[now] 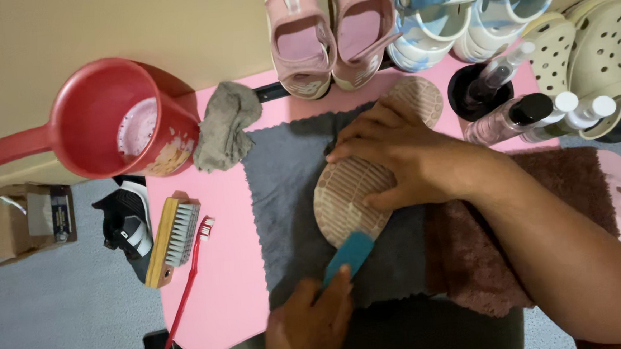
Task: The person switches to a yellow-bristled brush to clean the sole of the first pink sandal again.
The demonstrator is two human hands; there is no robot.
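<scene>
A beige shoe (pixel 344 197) lies sole-up on a grey cloth (pixel 282 183) spread over a pink table (pixel 216 274). My right hand (pixel 395 155) reaches in from the right and presses down on the middle of the sole. The shoe's far end (pixel 417 96) shows beyond my fingers. My left hand (pixel 305 318), at the bottom edge, grips a small teal brush (pixel 350 255). The brush's tip rests against the near end of the ridged sole.
A red scoop (pixel 99 119) of water, a grey rag (pixel 225 126), a wooden scrub brush (pixel 173 237) and a red toothbrush (pixel 188 282) lie left. Pink sandals (pixel 331 37), cream clogs (pixel 597 42) and spray bottles (pixel 537 114) line the back. A brown towel (pixel 474 258) lies right.
</scene>
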